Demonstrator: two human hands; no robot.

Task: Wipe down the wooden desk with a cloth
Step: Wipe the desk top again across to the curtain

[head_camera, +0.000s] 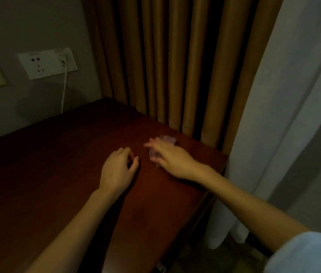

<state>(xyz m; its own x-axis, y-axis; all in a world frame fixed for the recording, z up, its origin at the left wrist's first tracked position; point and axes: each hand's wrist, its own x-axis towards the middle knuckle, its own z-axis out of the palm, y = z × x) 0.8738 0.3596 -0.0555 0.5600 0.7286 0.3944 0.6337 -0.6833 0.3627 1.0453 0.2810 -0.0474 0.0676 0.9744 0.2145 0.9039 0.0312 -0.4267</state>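
The dark reddish wooden desk [57, 164] fills the lower left of the view. My right hand [170, 156] lies flat near the desk's far right corner, pressing on a small pale pink cloth [168, 139]. Bits of the cloth show past my fingers and under my palm; most of it is hidden by the hand. My left hand [117, 170] rests on the desk just left of it, fingers loosely curled, with nothing in it. The scene is dim and the right hand is slightly blurred.
Brown curtains [175, 66] hang right behind the desk's back edge, with a white curtain [283, 125] at the right. A white socket panel [47, 63] on the grey wall holds a white cable [64, 91] that drops behind the desk. The desk's right edge [207, 200] drops to the floor.
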